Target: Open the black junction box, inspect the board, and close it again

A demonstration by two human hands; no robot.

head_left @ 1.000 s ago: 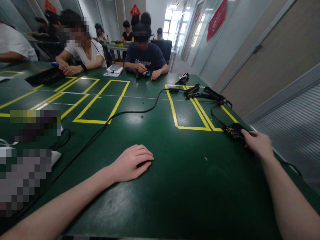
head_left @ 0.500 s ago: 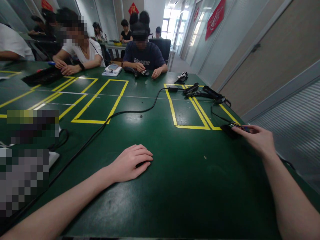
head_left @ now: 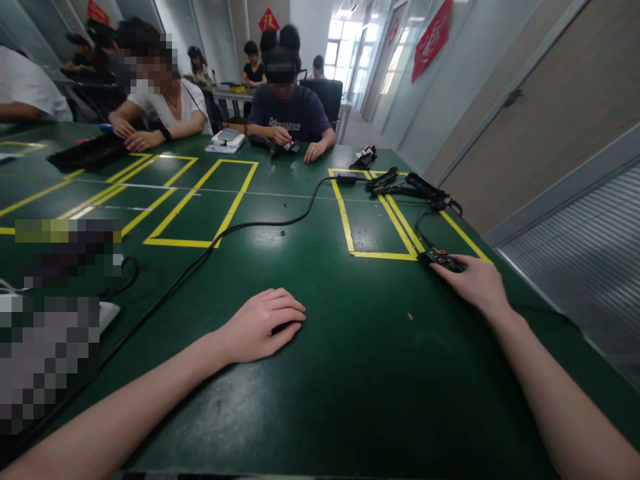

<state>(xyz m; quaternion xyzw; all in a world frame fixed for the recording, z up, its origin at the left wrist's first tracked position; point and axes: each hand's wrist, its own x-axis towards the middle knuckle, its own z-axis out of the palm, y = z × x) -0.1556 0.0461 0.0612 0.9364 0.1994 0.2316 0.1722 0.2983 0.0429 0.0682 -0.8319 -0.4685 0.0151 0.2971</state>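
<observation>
My left hand (head_left: 267, 325) lies palm down on the green table (head_left: 345, 373), its fingers stretched out and holding nothing. Over at the right, my right hand (head_left: 473, 283) grips a small black device (head_left: 444, 260) between thumb and fingers. Thin coloured wires and what looks like a circuit board show on its upper side; my fingers cover its near end. From the device a thin black cord (head_left: 419, 223) runs up toward a long black handle-like part (head_left: 423, 187) lying behind it. Another black part (head_left: 383, 181) is beside that one.
Yellow tape rectangles (head_left: 384, 256) mark the table. A black cable (head_left: 250, 227) with an inline box (head_left: 346, 179) crosses from lower left. Small black-and-white pieces (head_left: 363, 157) lie farther back. Two people sit opposite, one at a black tray (head_left: 87, 152). A wall borders the right.
My right hand has moved left with the small black device, bringing it nearer the tape corner, and its wires show more plainly. My left hand has stayed in place.
</observation>
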